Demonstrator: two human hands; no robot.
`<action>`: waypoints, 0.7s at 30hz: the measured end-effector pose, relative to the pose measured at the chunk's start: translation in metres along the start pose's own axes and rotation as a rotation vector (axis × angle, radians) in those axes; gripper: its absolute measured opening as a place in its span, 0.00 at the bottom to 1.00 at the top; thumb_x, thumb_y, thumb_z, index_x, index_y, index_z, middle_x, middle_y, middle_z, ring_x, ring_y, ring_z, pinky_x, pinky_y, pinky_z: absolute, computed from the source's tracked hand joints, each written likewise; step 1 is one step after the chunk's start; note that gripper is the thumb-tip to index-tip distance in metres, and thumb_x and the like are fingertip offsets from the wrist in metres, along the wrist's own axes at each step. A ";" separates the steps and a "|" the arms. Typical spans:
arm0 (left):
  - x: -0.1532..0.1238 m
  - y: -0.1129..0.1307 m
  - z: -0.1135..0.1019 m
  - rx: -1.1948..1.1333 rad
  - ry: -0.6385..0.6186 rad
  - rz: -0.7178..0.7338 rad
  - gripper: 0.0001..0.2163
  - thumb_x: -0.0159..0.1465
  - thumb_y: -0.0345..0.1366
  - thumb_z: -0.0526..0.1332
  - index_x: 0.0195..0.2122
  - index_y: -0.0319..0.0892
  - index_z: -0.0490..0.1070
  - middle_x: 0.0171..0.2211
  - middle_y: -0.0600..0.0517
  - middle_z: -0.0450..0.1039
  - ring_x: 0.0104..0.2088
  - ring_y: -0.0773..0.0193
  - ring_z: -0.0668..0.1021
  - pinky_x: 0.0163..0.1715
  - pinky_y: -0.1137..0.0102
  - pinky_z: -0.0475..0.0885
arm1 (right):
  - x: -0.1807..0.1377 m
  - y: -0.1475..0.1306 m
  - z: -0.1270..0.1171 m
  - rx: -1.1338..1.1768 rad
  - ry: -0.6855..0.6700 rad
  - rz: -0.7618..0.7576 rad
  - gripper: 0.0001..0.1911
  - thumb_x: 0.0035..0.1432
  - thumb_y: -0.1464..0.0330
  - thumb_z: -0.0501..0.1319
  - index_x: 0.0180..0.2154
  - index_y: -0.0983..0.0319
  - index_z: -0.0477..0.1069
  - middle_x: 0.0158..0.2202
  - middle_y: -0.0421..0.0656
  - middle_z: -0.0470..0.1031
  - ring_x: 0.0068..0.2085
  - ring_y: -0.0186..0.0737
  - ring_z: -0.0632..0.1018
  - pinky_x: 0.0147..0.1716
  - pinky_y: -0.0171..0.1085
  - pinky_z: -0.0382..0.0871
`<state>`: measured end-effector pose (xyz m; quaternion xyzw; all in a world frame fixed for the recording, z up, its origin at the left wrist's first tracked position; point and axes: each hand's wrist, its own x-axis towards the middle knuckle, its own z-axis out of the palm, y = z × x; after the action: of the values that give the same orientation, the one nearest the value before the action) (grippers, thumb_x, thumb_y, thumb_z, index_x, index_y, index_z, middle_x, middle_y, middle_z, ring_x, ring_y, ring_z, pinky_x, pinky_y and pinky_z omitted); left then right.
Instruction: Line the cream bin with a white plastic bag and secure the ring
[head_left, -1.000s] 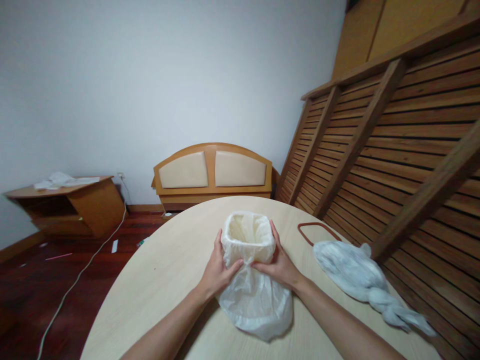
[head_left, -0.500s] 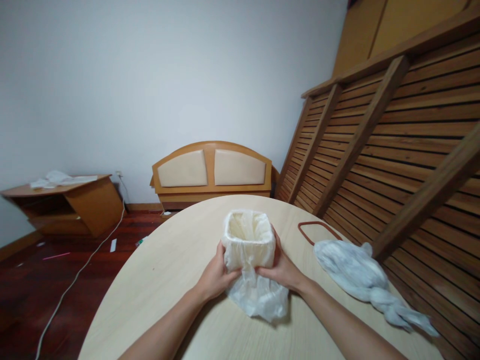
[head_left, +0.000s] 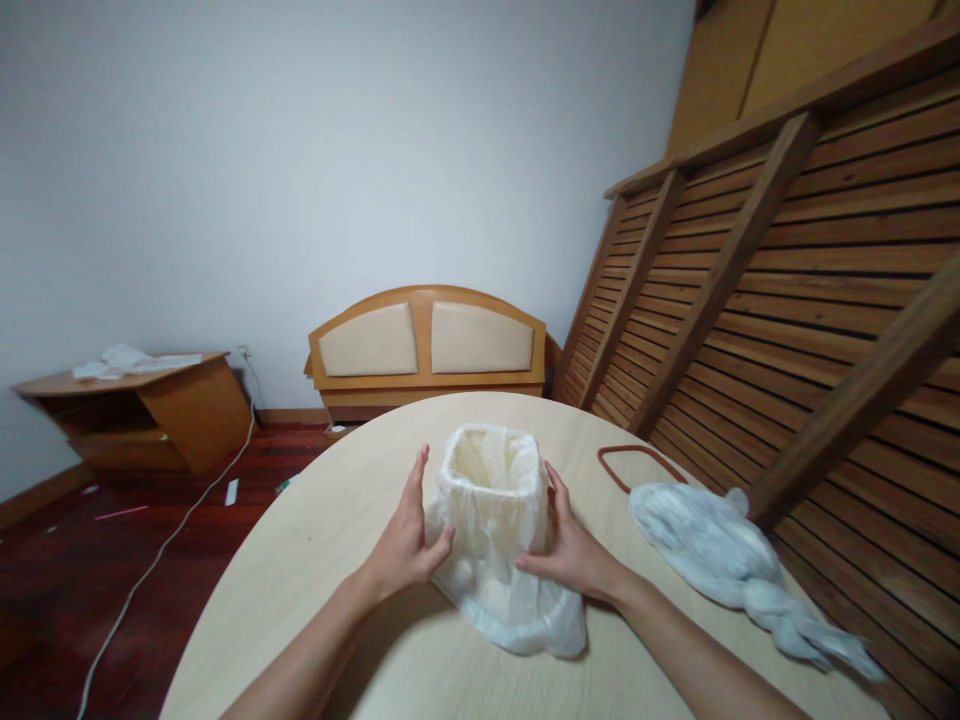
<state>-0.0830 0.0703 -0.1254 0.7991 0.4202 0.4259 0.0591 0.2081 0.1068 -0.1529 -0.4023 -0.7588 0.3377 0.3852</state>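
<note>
A small square bin lined with a white plastic bag (head_left: 493, 480) stands on the round pale wooden table (head_left: 330, 560). The bag's loose plastic spills over the bin's near side onto the tabletop. My left hand (head_left: 409, 535) is at the bin's left side, fingers stretched upward and thumb against the plastic. My right hand (head_left: 571, 545) lies flat against the bin's right side, fingers extended over the bag.
A knotted grey-white plastic bag (head_left: 731, 565) lies at the right of the table, with a brown rubber ring (head_left: 637, 468) behind it. A slatted wooden bed frame (head_left: 787, 300) leans at the right. A headboard (head_left: 427, 350) and a low cabinet (head_left: 142, 410) stand by the wall.
Both hands have released their pinch at the front of the bag and slid out to the bin's sides with fingers opened. The loose plastic now hangs lower over the bin's front.
</note>
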 end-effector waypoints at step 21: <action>0.011 0.053 -0.005 0.385 0.152 0.185 0.26 0.67 0.32 0.59 0.66 0.46 0.57 0.67 0.39 0.58 0.67 0.46 0.62 0.63 0.48 0.66 | -0.004 -0.029 -0.043 -0.315 -0.238 -0.236 0.18 0.58 0.70 0.63 0.51 0.56 0.72 0.51 0.47 0.74 0.56 0.51 0.73 0.58 0.50 0.66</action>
<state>-0.0509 0.0431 -0.0917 0.7963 0.4222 0.4002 -0.1657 0.2362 0.0993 -0.1098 -0.3233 -0.8840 0.2128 0.2622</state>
